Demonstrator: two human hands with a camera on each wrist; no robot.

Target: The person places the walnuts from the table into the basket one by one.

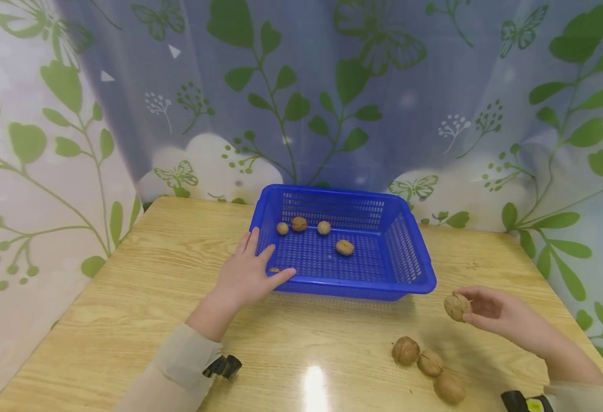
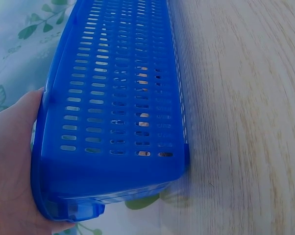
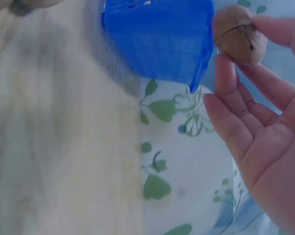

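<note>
A blue plastic basket with slotted walls stands on the table. My left hand rests on its front left corner, fingers spread over the rim, and this corner also shows in the left wrist view. To the right of the basket, my right hand pinches a walnut between thumb and fingertips, above the table. The right wrist view shows the seam of this walnut clearly. Several walnuts lie inside the basket, among them one walnut near its middle; another is partly hidden by the left hand.
Three loose walnuts lie in a slanting row on the wooden table, the rearmost walnut nearest the basket. A patterned curtain with leaves and butterflies hangs behind the table and down both sides.
</note>
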